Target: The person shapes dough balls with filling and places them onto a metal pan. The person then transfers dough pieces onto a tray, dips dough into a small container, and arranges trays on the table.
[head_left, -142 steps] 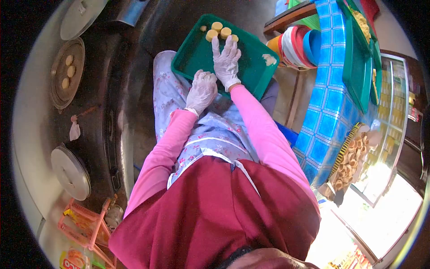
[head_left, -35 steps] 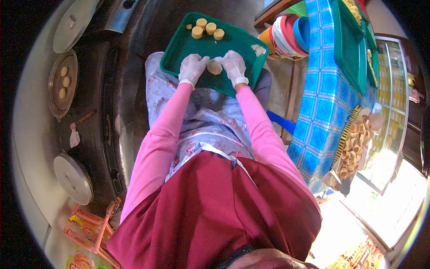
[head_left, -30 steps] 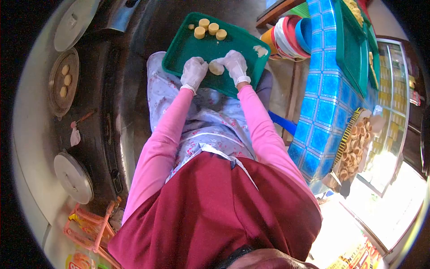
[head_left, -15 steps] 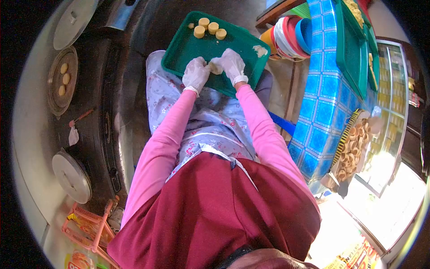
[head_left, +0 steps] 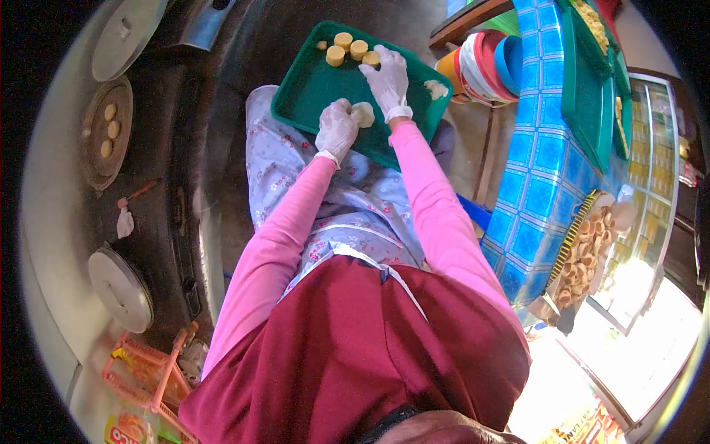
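A green tray (head_left: 302,95) rests across my lap. My left hand (head_left: 337,129), in a clear white glove, is closed on a piece of pale dough (head_left: 363,114) above the tray's near half. Farther out, my gloved right hand (head_left: 388,80) has its thumb and fingers around a short yellow cylinder (head_left: 370,57), partly hidden by the fingertips. Beside it on the tray stand a few more yellow cylinders (head_left: 335,56) and a small pale lump (head_left: 322,45). A lump of whitish dough (head_left: 435,89) lies at the tray's right edge.
At left, round pieces sit in a pan (head_left: 95,140) on the dark stove, near metal lids (head_left: 118,290). A table with a blue checked cloth (head_left: 528,163) stands at right, holding green trays (head_left: 580,96) and a basket of brown pieces (head_left: 584,251). Stacked tubs (head_left: 481,66) stand beside it.
My right hand has left the dough and moved forward to a yellow cylinder. The left hand keeps the dough, which now shows more openly. The whole view has shifted slightly.
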The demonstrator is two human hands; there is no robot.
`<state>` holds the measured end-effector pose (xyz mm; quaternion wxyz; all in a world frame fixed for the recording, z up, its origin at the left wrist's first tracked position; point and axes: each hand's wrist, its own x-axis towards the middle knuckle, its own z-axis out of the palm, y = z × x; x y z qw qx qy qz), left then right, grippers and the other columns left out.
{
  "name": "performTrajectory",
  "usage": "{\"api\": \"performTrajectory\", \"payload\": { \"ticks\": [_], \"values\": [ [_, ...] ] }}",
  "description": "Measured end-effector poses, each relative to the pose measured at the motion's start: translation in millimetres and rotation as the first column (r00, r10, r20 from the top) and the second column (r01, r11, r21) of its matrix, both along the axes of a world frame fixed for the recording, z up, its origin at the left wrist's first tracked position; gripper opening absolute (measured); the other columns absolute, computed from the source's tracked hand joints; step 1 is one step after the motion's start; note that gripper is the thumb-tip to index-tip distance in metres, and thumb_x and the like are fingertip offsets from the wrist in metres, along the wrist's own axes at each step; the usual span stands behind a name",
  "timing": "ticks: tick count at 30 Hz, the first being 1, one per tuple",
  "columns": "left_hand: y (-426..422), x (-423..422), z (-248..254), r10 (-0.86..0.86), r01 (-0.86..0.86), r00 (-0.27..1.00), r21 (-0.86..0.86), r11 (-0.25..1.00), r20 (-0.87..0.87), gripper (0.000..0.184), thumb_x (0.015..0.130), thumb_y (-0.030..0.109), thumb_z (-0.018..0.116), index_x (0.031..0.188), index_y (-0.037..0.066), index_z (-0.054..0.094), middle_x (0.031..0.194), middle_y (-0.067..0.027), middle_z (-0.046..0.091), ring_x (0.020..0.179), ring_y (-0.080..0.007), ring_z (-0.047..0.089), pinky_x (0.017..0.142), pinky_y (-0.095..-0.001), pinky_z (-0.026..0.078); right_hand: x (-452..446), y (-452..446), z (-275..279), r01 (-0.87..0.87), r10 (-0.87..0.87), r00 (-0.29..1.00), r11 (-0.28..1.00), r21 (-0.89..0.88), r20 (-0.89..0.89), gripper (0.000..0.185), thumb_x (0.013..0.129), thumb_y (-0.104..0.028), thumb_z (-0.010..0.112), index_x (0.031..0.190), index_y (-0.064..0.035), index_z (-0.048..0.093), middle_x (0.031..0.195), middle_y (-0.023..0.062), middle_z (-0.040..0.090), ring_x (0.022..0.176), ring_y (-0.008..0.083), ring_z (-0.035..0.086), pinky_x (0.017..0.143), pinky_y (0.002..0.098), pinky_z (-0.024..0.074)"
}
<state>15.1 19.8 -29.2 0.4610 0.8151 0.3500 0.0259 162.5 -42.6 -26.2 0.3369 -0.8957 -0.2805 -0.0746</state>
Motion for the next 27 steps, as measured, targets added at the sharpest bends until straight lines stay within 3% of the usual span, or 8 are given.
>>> {"api": "performTrajectory", "payload": {
  "ticks": [3, 6, 9, 13, 15, 18, 24, 27],
  "values": [
    [-1, 0, -8, 0.098, -0.093, 0.988, -0.053, 0.994, 0.117, 0.024, 0.08, 0.024, 0.071, 0.086, 0.001, 0.07, 0.085, -0.0221, 0.07, 0.082, -0.0362, 0.069, 0.075, -0.0439, 0.053, 13, 12, -9, -0.047, 0.061, 0.984, 0.995, -0.085, 0.166, 0.038, 0.08, -0.023, 0.074, 0.114, -0.0089, 0.065, 0.104, 0.0154, 0.065, 0.102, 0.0362, 0.061, 0.091, 0.0448, 0.051],
    [6, 6, -26, 0.164, -0.144, 0.966, -0.11, 0.983, 0.202, 0.023, 0.077, 0.022, 0.074, 0.084, 0.001, 0.069, 0.079, -0.0175, 0.071, 0.075, -0.03, 0.069, 0.071, -0.0396, 0.053, 14, 10, -14, -0.006, 0.008, 0.995, 1.0, -0.021, 0.095, 0.041, 0.082, -0.024, 0.074, 0.118, -0.0064, 0.064, 0.106, 0.0161, 0.066, 0.104, 0.0367, 0.061, 0.093, 0.0437, 0.0506],
    [7, 7, -28, 0.162, -0.142, 0.973, -0.126, 0.982, 0.163, 0.023, 0.075, 0.02, 0.075, 0.084, 0.001, 0.068, 0.079, -0.0148, 0.07, 0.073, -0.0271, 0.068, 0.071, -0.038, 0.053, 19, 3, -13, 0.041, 0.024, 0.954, 0.977, 0.209, -0.297, 0.05, 0.083, -0.026, 0.074, 0.127, -0.005, 0.061, 0.109, 0.0165, 0.066, 0.105, 0.0373, 0.061, 0.094, 0.0433, 0.0503],
    [1, 9, -14, 0.141, -0.131, 0.985, -0.094, 0.987, 0.099, 0.024, 0.075, 0.02, 0.076, 0.087, 0.001, 0.068, 0.08, -0.0147, 0.07, 0.075, -0.0268, 0.068, 0.071, -0.0373, 0.053, 10, -4, -3, -0.103, 0.102, 0.995, 0.994, 0.033, 0.021, 0.063, 0.083, -0.024, 0.075, 0.138, -0.0054, 0.053, 0.11, 0.0178, 0.066, 0.105, 0.0389, 0.061, 0.094, 0.0446, 0.0508],
    [0, 11, -15, 0.17, -0.16, 0.982, -0.12, 0.98, 0.082, 0.02, 0.077, 0.017, 0.072, 0.089, 0.001, 0.067, 0.086, -0.0191, 0.071, 0.083, -0.0334, 0.069, 0.077, -0.0404, 0.054, 9, -3, -3, -0.116, 0.121, 0.984, 0.992, -0.046, 0.133, 0.067, 0.082, -0.023, 0.076, 0.141, -0.0061, 0.05, 0.109, 0.0184, 0.066, 0.104, 0.0391, 0.061, 0.092, 0.0454, 0.0514],
    [1, 10, -20, 0.188, -0.176, 0.978, -0.131, 0.976, 0.089, 0.018, 0.078, 0.015, 0.07, 0.09, 0.001, 0.067, 0.088, -0.021, 0.071, 0.087, -0.036, 0.07, 0.079, -0.042, 0.054, 16, 0, -8, -0.175, 0.183, 0.967, 0.983, -0.056, 0.179, 0.069, 0.081, -0.021, 0.077, 0.143, -0.0078, 0.048, 0.108, 0.0193, 0.065, 0.102, 0.0393, 0.061, 0.09, 0.0465, 0.052],
    [3, 7, -23, 0.194, -0.162, 0.971, -0.209, 0.964, 0.139, 0.017, 0.078, 0.013, 0.069, 0.09, 0.001, 0.068, 0.085, -0.0192, 0.071, 0.082, -0.0326, 0.07, 0.076, -0.0404, 0.054, 20, 0, -8, -0.164, 0.165, 0.977, 0.986, -0.02, 0.137, 0.068, 0.083, -0.023, 0.074, 0.145, -0.0104, 0.046, 0.107, 0.0191, 0.065, 0.1, 0.0385, 0.063, 0.086, 0.0487, 0.0538],
    [3, 7, -23, 0.196, -0.163, 0.97, -0.213, 0.963, 0.143, 0.017, 0.077, 0.013, 0.07, 0.09, 0.001, 0.068, 0.084, -0.0177, 0.071, 0.081, -0.0309, 0.07, 0.075, -0.0388, 0.054, 17, -5, 2, -0.186, 0.183, 0.982, 0.978, -0.089, -0.041, 0.067, 0.088, -0.023, 0.07, 0.149, -0.0093, 0.045, 0.124, 0.0229, 0.064, 0.111, 0.0406, 0.061, 0.098, 0.0441, 0.0494]
  ]
}}
